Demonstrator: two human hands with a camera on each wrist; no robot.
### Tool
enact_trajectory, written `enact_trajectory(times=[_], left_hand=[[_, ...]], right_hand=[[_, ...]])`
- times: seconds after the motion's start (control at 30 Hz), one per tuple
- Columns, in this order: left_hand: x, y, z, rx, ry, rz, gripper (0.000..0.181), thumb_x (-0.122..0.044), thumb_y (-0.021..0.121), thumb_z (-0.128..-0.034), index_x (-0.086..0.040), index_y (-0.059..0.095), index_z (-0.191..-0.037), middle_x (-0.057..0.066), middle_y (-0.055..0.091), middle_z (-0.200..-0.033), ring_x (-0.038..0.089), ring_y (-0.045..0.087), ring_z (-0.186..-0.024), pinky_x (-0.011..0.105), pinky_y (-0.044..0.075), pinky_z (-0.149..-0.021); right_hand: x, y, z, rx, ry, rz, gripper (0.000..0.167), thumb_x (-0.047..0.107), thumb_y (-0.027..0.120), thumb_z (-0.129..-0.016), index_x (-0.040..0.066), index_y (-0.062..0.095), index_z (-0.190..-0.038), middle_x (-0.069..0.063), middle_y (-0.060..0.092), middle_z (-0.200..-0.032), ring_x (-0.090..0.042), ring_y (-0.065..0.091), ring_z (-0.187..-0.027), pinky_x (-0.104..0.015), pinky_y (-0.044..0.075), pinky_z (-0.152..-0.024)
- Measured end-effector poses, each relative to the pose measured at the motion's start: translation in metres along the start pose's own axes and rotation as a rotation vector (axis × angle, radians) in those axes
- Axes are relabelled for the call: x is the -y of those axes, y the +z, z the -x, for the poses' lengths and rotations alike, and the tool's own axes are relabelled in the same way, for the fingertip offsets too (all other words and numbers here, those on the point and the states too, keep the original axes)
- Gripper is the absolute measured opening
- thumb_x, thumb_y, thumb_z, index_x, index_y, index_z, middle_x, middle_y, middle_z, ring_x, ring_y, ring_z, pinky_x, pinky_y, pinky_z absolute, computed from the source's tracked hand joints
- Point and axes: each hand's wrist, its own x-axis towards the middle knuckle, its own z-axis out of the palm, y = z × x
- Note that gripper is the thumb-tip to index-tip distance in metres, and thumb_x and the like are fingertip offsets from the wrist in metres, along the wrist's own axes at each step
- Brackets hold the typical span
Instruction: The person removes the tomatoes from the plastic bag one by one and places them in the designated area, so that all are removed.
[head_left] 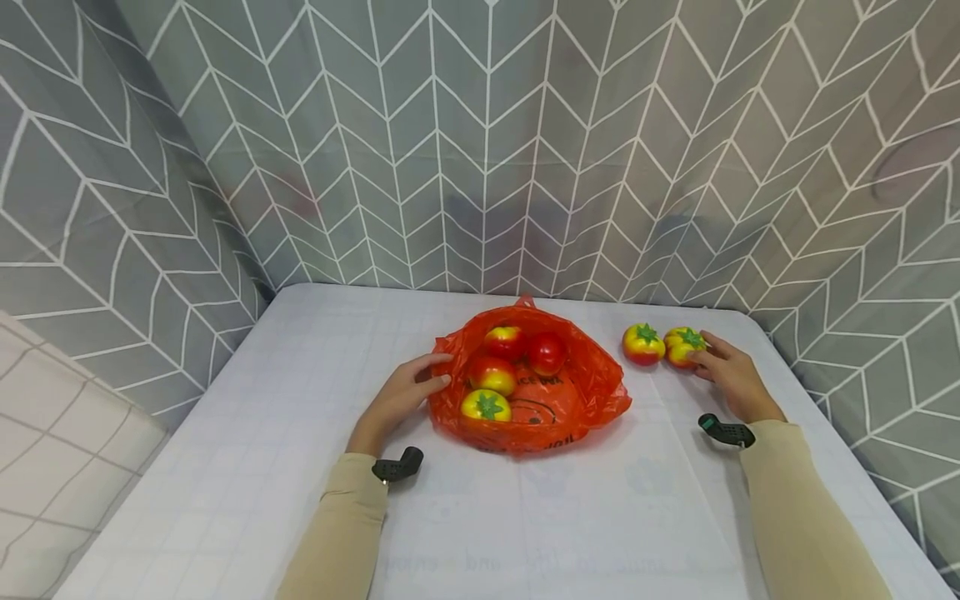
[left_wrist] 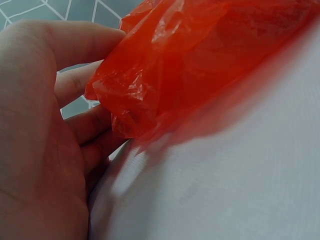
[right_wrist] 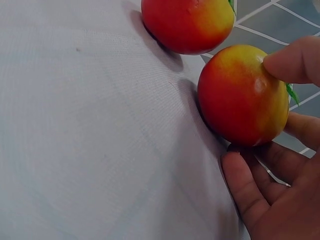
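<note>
At the rim of an open red plastic bag (head_left: 592,392) in the middle of the table, my left hand (head_left: 405,392) holds the bag's left edge between thumb and fingers. Several red-and-yellow fruits lie inside the bag, one a tomato (head_left: 486,406) showing a green leafy top. Toward the table's right side, my right hand (head_left: 731,379) grips a glossy red-and-yellow tomato (right_wrist: 242,95), thumb on its upper side and fingers beneath it. A second tomato (head_left: 643,345) sits just left of the held one. Parts of the left fingers are hidden behind the bag in the left wrist view.
A white cloth (head_left: 247,475) covers the table. Grey curtains (head_left: 480,150) with white chevron lines hang behind it and along the right side. At the lower left is a pale surface (head_left: 52,450) with a grid of lines.
</note>
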Motion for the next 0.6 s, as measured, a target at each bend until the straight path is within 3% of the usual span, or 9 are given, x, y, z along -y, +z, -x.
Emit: enact_trajectory(times=[0.13, 0.37, 0.6], left_hand=[[-0.0028, 0.0001, 0.0007, -0.001, -0.007, -0.006, 0.042, -0.033, 0.068, -0.0947, -0.027, 0.062, -0.136, 0.001, 0.051, -0.146, 0.026, 0.042, -0.138, 0.051, 0.037, -0.112], [-0.0015, 0.0013, 0.0011, -0.004, -0.018, -0.013, 0.042, -0.035, 0.068, -0.0943, -0.029, 0.062, -0.136, 0.001, 0.051, -0.147, 0.026, 0.041, -0.139, 0.053, 0.037, -0.112], [-0.0011, 0.0014, 0.0019, -0.011, -0.014, -0.011, 0.043, -0.035, 0.069, -0.0937, -0.029, 0.062, -0.136, 0.001, 0.050, -0.147, 0.027, 0.040, -0.139, 0.054, 0.037, -0.111]], right_hand=[[0.0004, 0.0001, -0.0001, 0.008, 0.016, -0.022, 0.077, 0.039, 0.051, -0.103, 0.012, 0.009, -0.161, -0.023, 0.011, -0.164, -0.021, 0.049, -0.119, -0.057, 0.028, -0.114], [-0.0037, 0.0000, 0.0021, 0.021, 0.033, -0.040, 0.077, 0.038, 0.051, -0.103, 0.012, 0.008, -0.160, -0.023, 0.006, -0.164, -0.015, 0.050, -0.113, -0.058, 0.025, -0.115], [-0.0071, -0.0014, 0.0005, 0.043, 0.027, -0.035, 0.081, 0.043, 0.052, -0.102, 0.015, 0.003, -0.161, -0.026, 0.005, -0.164, -0.045, 0.036, -0.134, -0.065, 0.018, -0.115]])
